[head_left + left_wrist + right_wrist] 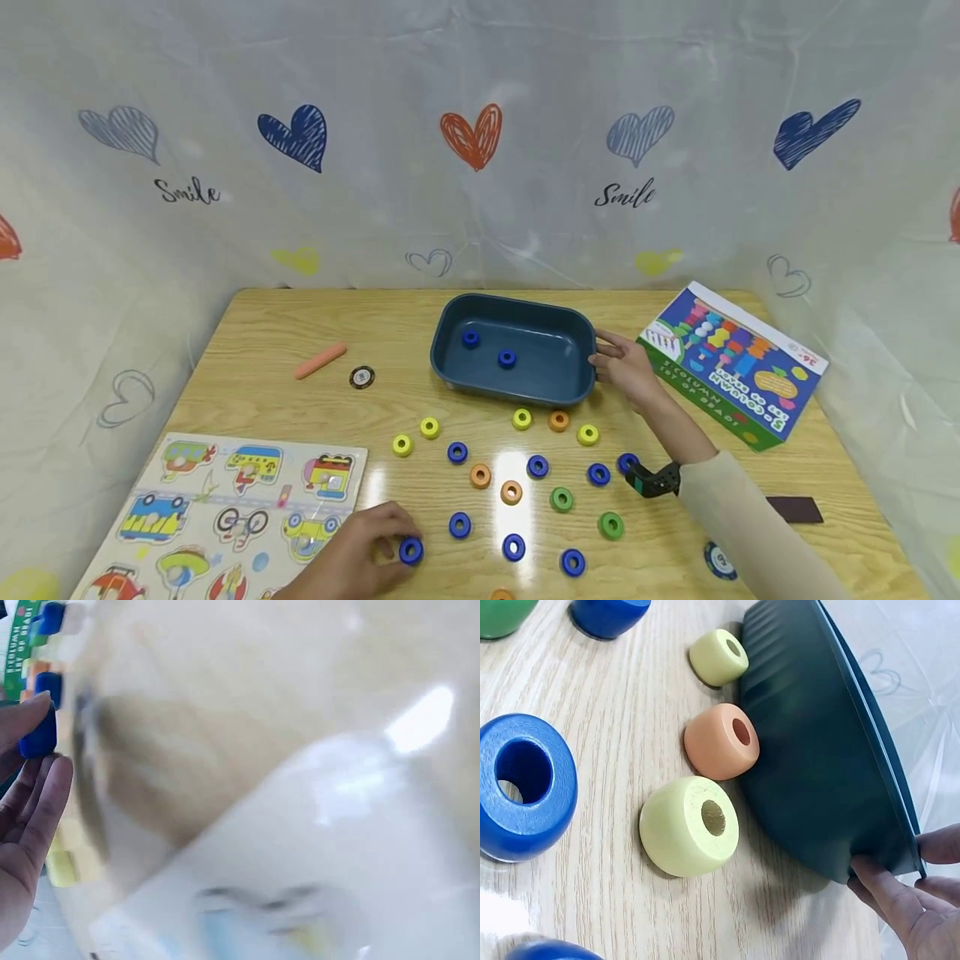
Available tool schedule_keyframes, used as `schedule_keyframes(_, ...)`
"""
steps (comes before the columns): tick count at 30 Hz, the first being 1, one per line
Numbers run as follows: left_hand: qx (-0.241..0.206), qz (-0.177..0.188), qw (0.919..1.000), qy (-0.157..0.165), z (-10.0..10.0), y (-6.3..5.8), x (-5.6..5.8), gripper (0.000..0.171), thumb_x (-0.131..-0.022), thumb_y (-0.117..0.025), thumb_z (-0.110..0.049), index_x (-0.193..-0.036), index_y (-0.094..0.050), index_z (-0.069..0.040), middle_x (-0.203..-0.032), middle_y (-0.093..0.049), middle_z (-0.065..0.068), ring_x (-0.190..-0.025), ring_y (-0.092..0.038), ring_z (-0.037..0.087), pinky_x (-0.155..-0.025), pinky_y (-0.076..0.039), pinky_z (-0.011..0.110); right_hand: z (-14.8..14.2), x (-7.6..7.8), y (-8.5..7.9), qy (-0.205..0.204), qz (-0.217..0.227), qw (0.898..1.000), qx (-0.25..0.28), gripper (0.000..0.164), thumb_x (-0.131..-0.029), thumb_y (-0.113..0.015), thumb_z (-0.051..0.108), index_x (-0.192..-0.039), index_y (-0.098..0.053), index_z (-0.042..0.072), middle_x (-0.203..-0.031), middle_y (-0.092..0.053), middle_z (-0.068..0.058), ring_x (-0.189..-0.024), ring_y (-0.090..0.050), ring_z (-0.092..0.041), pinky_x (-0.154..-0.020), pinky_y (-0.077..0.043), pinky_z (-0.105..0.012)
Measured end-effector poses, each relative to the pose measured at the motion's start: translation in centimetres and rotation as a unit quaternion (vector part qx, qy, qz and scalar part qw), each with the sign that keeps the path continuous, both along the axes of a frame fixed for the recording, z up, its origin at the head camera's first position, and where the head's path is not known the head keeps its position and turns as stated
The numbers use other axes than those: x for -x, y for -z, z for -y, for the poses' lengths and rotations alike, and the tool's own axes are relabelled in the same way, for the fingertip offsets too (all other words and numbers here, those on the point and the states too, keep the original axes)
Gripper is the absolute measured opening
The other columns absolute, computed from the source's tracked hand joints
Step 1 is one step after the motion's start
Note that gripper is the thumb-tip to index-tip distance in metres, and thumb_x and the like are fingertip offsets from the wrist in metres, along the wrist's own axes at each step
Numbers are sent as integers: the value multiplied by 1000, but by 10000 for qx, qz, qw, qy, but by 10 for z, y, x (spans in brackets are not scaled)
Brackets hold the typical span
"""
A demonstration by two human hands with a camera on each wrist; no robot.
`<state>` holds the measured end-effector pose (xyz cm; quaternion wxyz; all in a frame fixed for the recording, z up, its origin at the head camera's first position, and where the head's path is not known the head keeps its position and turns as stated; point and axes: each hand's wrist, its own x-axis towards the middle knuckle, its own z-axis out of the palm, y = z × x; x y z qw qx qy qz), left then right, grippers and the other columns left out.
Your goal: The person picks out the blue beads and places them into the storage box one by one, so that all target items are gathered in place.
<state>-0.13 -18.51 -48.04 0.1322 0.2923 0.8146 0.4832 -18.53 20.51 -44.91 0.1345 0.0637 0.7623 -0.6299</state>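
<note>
On the near side of the table, my left hand (363, 546) pinches a blue ring-shaped bead (411, 561) between thumb and fingers. The left wrist view shows the same bead at the fingertips, its hole turned out of sight. My right hand (628, 367) grips the right end of a dark teal tub (551, 333), thumb and fingers on either side of its rim. Inside the tub lie two blue beads (470, 344). Blue, yellow, orange and green beads are scattered in front of it, among them a yellow bead (675, 832) and an orange bead (712, 746).
A vehicle puzzle board (281, 467) lies at the left, partly under the left forearm. Behind it are an orange stick (321, 361) and a poker chip (362, 377). A bead-set box (738, 367) stands at the right, with a dark strip (795, 509) nearer me.
</note>
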Motion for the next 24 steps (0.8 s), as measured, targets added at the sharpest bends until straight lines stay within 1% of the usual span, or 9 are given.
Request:
schedule_keyframes(3,-162,-126,9997,-139,-8,-13,12,30,-71,-78,-4,-100,-68,-5,-95,-61,-4,-75,-58,8,-60,-52,25,0,-1,1,12,-18,10000,-30,56,-92,-49,-1,-144,-29,3,-135,-39,-28,-110,-52,-38,-81,-50,-38)
schedule_keyframes(5,-215,-115,9994,-242,-16,-29,23,31,-70,-79,-1,-99,-68,-3,-94,-62,1,-73,-59,12,-60,-53,28,1,-1,1,9,-46,10000,-33,56,-92,-50,-1,-144,-29,2,-135,-40,-28,-110,-52,-39,-81,-51,-38)
schedule_keyframes(8,-171,-74,9992,-356,-28,-55,42,32,-69,-78,4,-99,-67,-1,-93,-62,6,-75,-60,19,-61,-54,31,2,-2,0,24,-105,9999,-33,56,-91,-51,-1,-143,-29,1,-133,-41,-29,-107,-54,-39,-79,-51,-37)
schedule_keyframes(10,-185,-145,9990,-374,-34,-62,59,33,-70,-78,4,-100,-67,-3,-93,-62,5,-78,-60,20,-62,-54,33,2,-2,-1,21,-149,9999,-31,57,-91,-52,-1,-143,-29,0,-132,-42,-29,-106,-55,-39,-78,-52,-36)
schedule_keyframes(12,-54,-350,9988,-352,-38,-64,79,32,-71,-77,1,-102,-68,-4,-95,-62,2,-80,-60,17,-64,-54,32,3,-2,-2,31,-171,9998,-45,57,-91,-52,-1,-143,-29,0,-132,-43,-29,-105,-55,-39,-78,-52,-36)
schedule_keyframes(15,52,-630,9976,-291,-44,-61,114,32,-73,-78,-4,-103,-68,-6,-97,-61,-3,-83,-59,13,-66,-53,30,3,-1,-2,39,-177,9998,-54,57,-91,-52,-1,-143,-30,-1,-131,-43,-30,-105,-55,-39,-79,-52,-37)
schedule_keyframes(19,366,-842,9952,-338,-58,-67,158,32,-73,-78,-5,-104,-67,-2,-97,-60,0,-82,-59,19,-65,-52,26,3,0,0,90,-149,9998,-37,56,-91,-52,-2,-142,-31,0,-131,-44,-29,-105,-55,-39,-78,-52,-37)
schedule_keyframes(21,640,-1011,9921,-386,-66,-68,179,33,-73,-78,-4,-104,-67,0,-97,-60,2,-80,-59,20,-63,-51,25,2,0,1,113,-145,9998,-30,56,-90,-52,-2,-142,-32,0,-130,-44,-29,-105,-55,-39,-77,-52,-36)
schedule_keyframes(24,1215,-1321,9826,-477,-78,-65,204,32,-74,-77,-6,-104,-68,-1,-95,-59,3,-79,-57,18,-63,-49,24,1,-1,2,126,-137,9998,9,56,-91,-52,-2,-142,-31,0,-131,-43,-30,-104,-56,-38,-77,-52,-36)
